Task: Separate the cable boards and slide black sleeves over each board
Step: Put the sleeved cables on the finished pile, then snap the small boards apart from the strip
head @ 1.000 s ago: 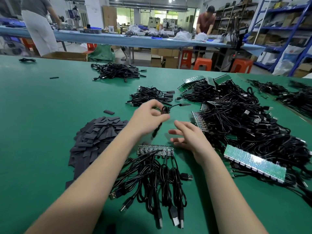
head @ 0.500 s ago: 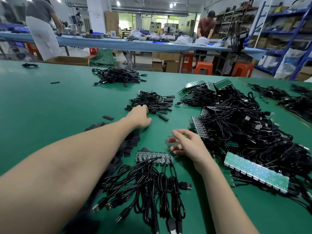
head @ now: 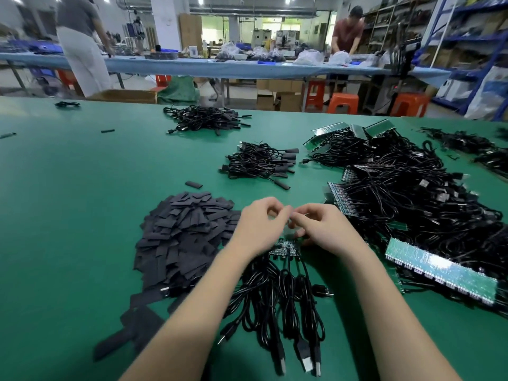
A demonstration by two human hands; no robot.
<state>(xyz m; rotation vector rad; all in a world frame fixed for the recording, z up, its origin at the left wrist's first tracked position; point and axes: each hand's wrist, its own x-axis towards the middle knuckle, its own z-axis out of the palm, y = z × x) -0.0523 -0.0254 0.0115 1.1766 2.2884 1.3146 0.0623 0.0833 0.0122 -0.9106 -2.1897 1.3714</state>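
No legible text, labels, brands or numbers are found anywhere in the head view. Markings on the green circuit board strips [head: 439, 270] are too small and glare-washed to be read. The cardboard boxes [head: 277, 94] under the far table are too blurred for any print to be made out.
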